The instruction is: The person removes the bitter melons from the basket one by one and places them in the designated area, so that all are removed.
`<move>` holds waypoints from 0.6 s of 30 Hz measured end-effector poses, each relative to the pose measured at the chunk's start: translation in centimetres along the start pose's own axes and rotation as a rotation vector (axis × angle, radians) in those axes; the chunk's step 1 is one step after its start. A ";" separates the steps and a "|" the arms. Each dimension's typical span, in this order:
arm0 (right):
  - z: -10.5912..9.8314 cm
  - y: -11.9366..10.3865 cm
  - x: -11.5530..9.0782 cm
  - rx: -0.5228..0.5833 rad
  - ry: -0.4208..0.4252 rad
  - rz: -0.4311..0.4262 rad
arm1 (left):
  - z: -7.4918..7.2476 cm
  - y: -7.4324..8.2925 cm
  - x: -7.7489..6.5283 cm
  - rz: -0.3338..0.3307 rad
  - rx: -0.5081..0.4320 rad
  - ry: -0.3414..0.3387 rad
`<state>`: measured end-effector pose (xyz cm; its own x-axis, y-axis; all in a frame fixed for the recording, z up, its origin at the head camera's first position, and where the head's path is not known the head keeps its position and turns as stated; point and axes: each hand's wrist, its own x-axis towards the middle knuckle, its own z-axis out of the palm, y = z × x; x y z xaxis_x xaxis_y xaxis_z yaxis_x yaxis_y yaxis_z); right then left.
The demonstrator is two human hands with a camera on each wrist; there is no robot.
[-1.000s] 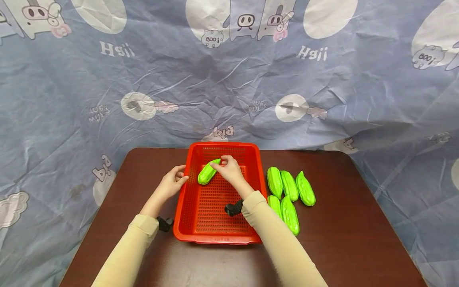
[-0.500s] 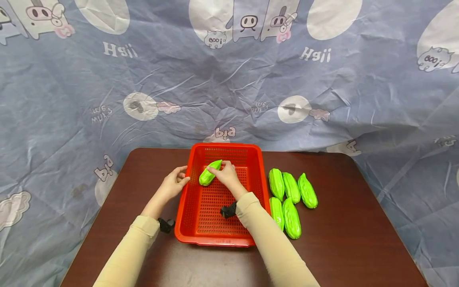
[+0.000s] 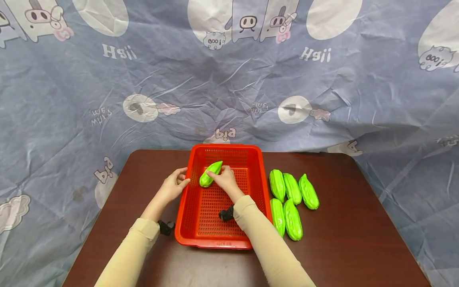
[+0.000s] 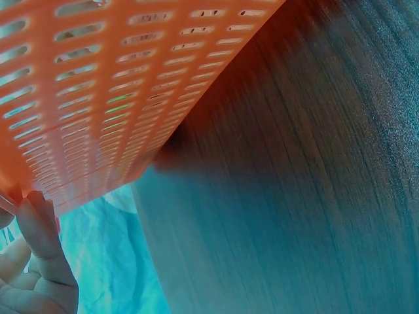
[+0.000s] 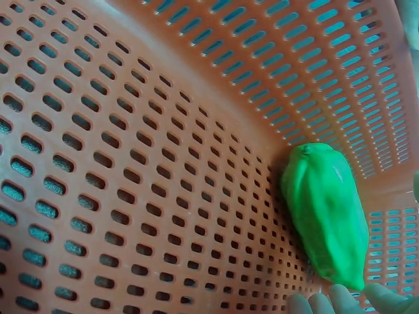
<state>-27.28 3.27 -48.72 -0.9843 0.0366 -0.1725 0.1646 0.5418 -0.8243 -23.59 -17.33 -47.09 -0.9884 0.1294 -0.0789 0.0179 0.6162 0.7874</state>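
Note:
A red plastic basket with slotted walls stands on the table. My left hand grips its left rim between thumb and fingers; the left wrist view shows the fingers at the rim. A light green bitter melon lies aslant on the basket floor, near the far left corner. My right hand is inside the basket beside the melon, thumb and fingers spread apart. In the right wrist view its fingertips are at the pointed end of the melon; whether they press on it is unclear.
Several more bitter melons lie on the dark brown table, close to the right side of the basket. Behind the table hangs a grey-blue printed cloth. A black wrist camera hangs over the basket floor.
My right hand has slid back toward me along the melon, and the gap between thumb and fingers has widened. The melon stays in place. My left hand keeps its hold on the rim.

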 end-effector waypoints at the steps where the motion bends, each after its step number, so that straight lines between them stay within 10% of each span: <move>1: 0.1 0.0 0.0 0.000 0.004 -0.001 | 0.0 0.0 0.0 0.001 0.002 -0.001; 18: 1.8 0.8 0.4 0.121 0.016 0.038 | 0.0 -0.3 0.0 0.018 0.008 0.011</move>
<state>-27.47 2.20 -50.41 -0.9778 0.0690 -0.1976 0.2078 0.4341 -0.8766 -23.61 -17.47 -47.34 -0.9896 0.1316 -0.0578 0.0367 0.6198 0.7839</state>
